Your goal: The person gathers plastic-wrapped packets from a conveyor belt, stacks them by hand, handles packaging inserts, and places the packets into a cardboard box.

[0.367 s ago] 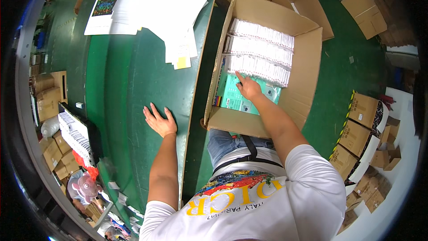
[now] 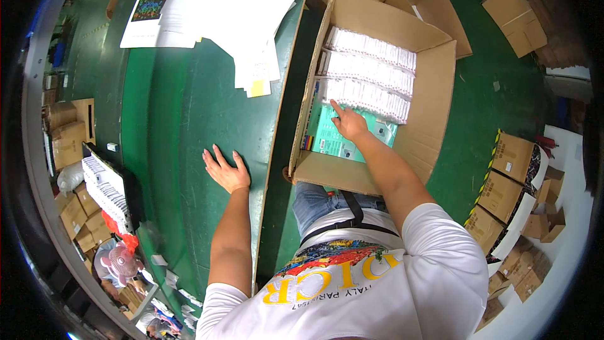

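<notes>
Three rows of white packets [image 2: 368,72] fill the far half of an open cardboard box [image 2: 434,110] standing on the green floor, with teal flat packs [image 2: 336,141] stacked in the near half. Inside the box, the right hand [image 2: 349,124] lies on the teal packs with its index finger stretched out to touch the nearest white row and the other fingers loosely curled; it grips nothing. Just left of the box, on the green table [image 2: 176,126], the left hand [image 2: 226,170] rests flat, fingers spread wide, palm down and empty. Beyond that hand, at the far end of the table from the box's near corner, white paper sheets [image 2: 239,6] lie in a loose pile. Compared with a moment earlier, the right hand has crept forward from the teal packs to the white row, while the left hand has stayed put.
</notes>
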A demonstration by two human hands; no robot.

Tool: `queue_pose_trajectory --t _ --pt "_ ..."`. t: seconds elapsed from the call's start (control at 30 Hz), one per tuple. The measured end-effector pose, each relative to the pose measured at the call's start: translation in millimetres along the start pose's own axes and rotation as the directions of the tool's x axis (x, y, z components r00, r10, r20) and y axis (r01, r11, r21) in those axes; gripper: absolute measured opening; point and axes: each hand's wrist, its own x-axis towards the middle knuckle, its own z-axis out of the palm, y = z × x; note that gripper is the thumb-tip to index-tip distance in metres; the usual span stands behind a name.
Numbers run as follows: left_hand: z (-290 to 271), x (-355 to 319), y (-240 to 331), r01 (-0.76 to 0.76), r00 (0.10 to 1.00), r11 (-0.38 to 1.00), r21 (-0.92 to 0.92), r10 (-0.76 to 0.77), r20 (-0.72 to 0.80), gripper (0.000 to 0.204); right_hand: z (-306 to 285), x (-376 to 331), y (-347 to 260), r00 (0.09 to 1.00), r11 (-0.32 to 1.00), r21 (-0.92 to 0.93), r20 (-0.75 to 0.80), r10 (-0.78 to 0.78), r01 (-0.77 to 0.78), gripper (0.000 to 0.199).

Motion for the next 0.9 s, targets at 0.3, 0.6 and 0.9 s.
queue_pose_trajectory --t 0.3,0.6,0.9 --pt "2.0 -0.3 -4.5 -0.015 1.0 1.0 0.004 0.015 -0.007 0.062 1.8 4.8 -7.9 1.0 1.0 -0.026 0.025 -0.001 0.002 0.064" --pt "1.2 -3.3 11.7 -0.004 1.0 1.0 -0.016 0.004 -0.015 0.062 -9.8 4.2 -3.3 1.0 0.999 -0.033 0.002 -0.03 0.03 0.067" --pt "-6.6 9.1 1.0 0.005 1.0 0.987 -0.162 -0.009 -0.025 0.066 -2.1 -44.5 42.7 0.98 0.973 0.141 -0.1 -0.169 0.183 0.074"
